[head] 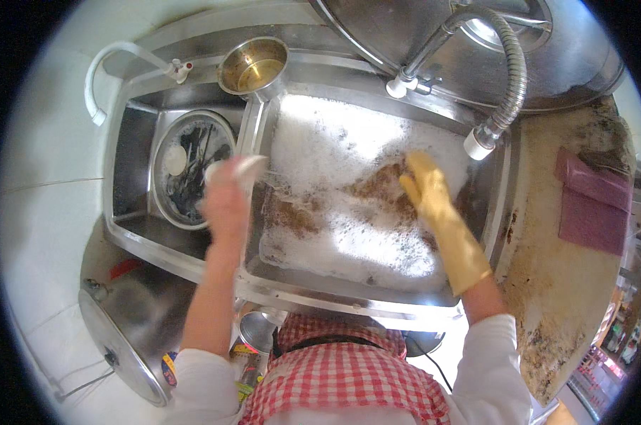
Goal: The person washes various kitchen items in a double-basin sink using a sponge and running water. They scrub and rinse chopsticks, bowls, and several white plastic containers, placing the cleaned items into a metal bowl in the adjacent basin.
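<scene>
My left hand [224, 204], bare and blurred, is over the divider between two steel sink basins. It grips a small whitish dish [250, 169], whose exact shape is lost in the blur. Just left of that hand, a round steel basin [160, 202] of dark water sits in the smaller sink, with a round white piece [175, 160] in it. My right hand [424, 183] wears a yellow rubber glove. Its thumb and fingers are apart over the foamy brown water [326, 196] of the larger sink, and nothing shows between them.
A steel pot [278, 87] stands on the divider's back end. Above the large sink arches a flexible metal faucet [517, 79]; a white hose tap [121, 48] is at left. Behind lies a large steel lid [384, 32]. A purple cloth [591, 218] lies on the stained right counter [535, 265].
</scene>
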Motion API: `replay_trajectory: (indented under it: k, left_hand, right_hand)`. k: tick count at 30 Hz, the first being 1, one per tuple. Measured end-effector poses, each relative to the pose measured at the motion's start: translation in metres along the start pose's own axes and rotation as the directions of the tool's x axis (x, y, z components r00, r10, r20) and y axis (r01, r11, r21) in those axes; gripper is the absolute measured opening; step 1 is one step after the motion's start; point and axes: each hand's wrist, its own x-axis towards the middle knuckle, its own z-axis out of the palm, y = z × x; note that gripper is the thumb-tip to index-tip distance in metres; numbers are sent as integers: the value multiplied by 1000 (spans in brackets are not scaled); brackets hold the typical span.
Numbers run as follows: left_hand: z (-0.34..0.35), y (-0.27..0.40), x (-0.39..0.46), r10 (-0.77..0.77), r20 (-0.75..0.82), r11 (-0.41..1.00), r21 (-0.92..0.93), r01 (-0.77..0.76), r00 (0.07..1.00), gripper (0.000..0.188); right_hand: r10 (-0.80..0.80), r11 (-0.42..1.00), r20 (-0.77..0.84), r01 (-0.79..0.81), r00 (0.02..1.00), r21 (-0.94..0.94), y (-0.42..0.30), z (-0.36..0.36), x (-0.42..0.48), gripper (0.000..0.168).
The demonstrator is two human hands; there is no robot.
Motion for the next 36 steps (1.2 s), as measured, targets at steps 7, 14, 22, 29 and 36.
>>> replay_trajectory:
  k: [7, 14, 22, 29, 36]
  left_hand:
    - [30, 1, 25, 229, 184, 972, 12, -236, 956, 47]
    - [174, -13, 20, -469, 605, 877, 407, 257, 643, 53]
    - [232, -38, -133, -483, 842, 842, 522, -137, 240, 42]
    - [229, 57, -145, -131, 970, 946, 59, -320, -206, 34]
    - [284, 105, -157, 102, 952, 976, -152, 157, 289, 44]
  right_hand:
    - [473, 695, 341, -582, 813, 423, 34, 51, 91, 63]
    - [306, 697, 422, -503, 853, 511, -61, 109, 114, 58]
    - [119, 798, 504, -384, 856, 464, -54, 100, 23, 53]
    - [197, 937, 744, -347, 639, 49, 7, 56, -48, 49]
    - [426, 745, 676, -657, 601, 115, -5, 123, -80, 46]
